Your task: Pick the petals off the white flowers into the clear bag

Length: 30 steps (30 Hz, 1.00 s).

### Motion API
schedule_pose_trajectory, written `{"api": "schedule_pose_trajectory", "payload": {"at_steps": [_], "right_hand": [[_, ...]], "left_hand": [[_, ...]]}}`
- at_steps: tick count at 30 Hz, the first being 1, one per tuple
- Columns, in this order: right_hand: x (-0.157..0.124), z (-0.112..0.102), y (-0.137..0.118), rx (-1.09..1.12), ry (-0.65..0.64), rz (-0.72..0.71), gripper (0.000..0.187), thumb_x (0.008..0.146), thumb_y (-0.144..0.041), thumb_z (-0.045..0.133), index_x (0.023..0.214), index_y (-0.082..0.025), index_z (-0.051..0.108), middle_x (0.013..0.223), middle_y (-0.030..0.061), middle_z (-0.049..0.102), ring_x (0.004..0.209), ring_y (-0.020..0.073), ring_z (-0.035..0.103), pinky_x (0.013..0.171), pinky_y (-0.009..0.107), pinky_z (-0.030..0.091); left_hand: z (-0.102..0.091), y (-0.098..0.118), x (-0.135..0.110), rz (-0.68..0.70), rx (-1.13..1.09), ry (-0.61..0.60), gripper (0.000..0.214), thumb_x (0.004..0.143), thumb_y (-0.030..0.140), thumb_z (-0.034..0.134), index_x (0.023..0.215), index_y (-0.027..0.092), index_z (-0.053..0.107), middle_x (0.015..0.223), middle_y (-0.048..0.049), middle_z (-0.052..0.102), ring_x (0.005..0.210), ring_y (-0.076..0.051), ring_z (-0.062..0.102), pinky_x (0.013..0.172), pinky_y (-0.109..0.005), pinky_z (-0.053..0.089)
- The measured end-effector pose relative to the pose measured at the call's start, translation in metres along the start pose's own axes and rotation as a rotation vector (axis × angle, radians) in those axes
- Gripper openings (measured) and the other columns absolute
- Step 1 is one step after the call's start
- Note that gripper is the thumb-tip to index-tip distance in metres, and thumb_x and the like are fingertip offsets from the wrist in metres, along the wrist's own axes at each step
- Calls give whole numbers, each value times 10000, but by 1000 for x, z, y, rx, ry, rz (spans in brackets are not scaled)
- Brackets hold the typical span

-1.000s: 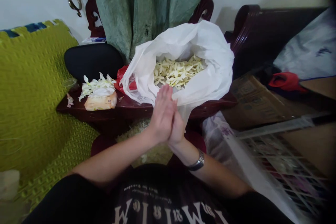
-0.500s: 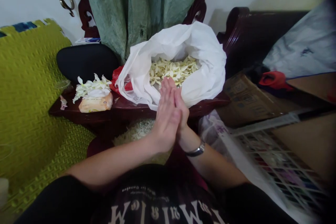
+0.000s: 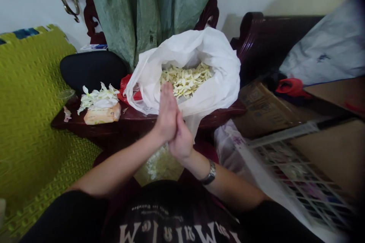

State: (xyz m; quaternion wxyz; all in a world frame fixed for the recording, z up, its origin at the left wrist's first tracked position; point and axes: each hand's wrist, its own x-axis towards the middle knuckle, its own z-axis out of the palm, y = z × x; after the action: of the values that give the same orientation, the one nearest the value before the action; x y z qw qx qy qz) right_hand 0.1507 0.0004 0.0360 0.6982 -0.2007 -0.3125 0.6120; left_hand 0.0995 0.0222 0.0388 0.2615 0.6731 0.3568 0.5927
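The left hand [image 3: 167,112] and the right hand [image 3: 181,140] are pressed flat together, palm to palm, so each grip is open. They are held over the near edge of a white plastic bag [image 3: 219,72]. Pale yellow shredded strips [image 3: 185,81] are heaped inside the bag, which is set on a dark red wooden surface [image 3: 74,123]. To the left on the surface, white-green torn leaves [image 3: 98,98] are piled on a tan packet [image 3: 102,114]. A red plastic bag [image 3: 127,90] is tucked against the white bag's left side, and a green foam mat [image 3: 34,121] is seen farther left.
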Motion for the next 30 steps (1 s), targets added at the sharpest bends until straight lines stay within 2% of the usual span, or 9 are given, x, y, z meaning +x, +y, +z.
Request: {"api": "schedule_pose_trajectory", "payload": {"at_steps": [3,4,7,9,14,17,20,26,30], "right_hand": [[4,0,-4,-4,3,17,422,954,-522,496,1328,-404,652,1564,-80,525,1550,170,346,1301,475,225],[5,1,-4,-10,0,24,436,957,-545,486,1331,-393,649,1578,-78,509,1551,170,344,1299,466,240],[1,5,0,-3,45,87,434,945,-544,516,1301,-346,664,1580,-48,512,1530,183,384,1281,441,295],[-2,7,5,16,119,143,387,901,-458,604,1262,-335,669,1500,-25,598,1470,200,475,1253,437,348],[2,3,7,57,203,229,464,785,-235,714,1234,-320,632,1213,3,763,1270,215,655,1154,446,471],[5,-2,-1,67,166,202,515,808,-236,726,1300,-320,601,1193,18,776,1260,222,663,1155,477,461],[4,-5,-9,54,95,145,538,838,-266,720,1355,-330,586,1255,31,759,1318,221,623,1183,490,419],[1,-9,-10,41,60,107,624,825,-274,741,1412,-365,547,1340,18,717,1377,207,572,1220,488,365],[-2,-19,0,-17,122,213,575,768,-264,821,1304,-341,626,1211,-9,751,1201,202,671,1132,434,461]], "left_hand": [[-1,-7,-3,105,10,-151,581,1070,467,227,1626,310,290,1729,-3,211,1606,-199,144,1340,-440,131],[-3,-10,-1,136,29,-143,587,1068,491,225,1618,306,311,1729,-12,215,1609,-193,127,1340,-422,91],[-13,-23,15,171,87,48,601,1042,591,262,1525,295,466,1688,-53,337,1608,-229,156,1323,-452,31],[-20,-28,22,206,148,153,549,1041,583,296,1397,279,584,1609,-73,467,1580,-253,254,1307,-508,54],[-28,-27,9,253,294,124,217,991,364,557,1117,235,679,1320,-95,684,1361,-264,537,1259,-563,194],[-34,-28,-5,181,186,158,293,956,341,621,1223,220,634,1309,-125,657,1271,-260,585,1149,-489,399],[-44,-30,-12,19,111,180,402,908,387,694,1263,212,621,1231,-117,654,1131,-239,632,982,-383,510],[-59,-18,-11,-350,-169,15,261,830,435,785,904,190,733,810,-26,707,716,-160,630,688,-274,520],[-62,-9,-14,-406,-289,68,256,774,401,840,862,184,737,785,-15,728,668,-143,635,650,-263,536]]}}
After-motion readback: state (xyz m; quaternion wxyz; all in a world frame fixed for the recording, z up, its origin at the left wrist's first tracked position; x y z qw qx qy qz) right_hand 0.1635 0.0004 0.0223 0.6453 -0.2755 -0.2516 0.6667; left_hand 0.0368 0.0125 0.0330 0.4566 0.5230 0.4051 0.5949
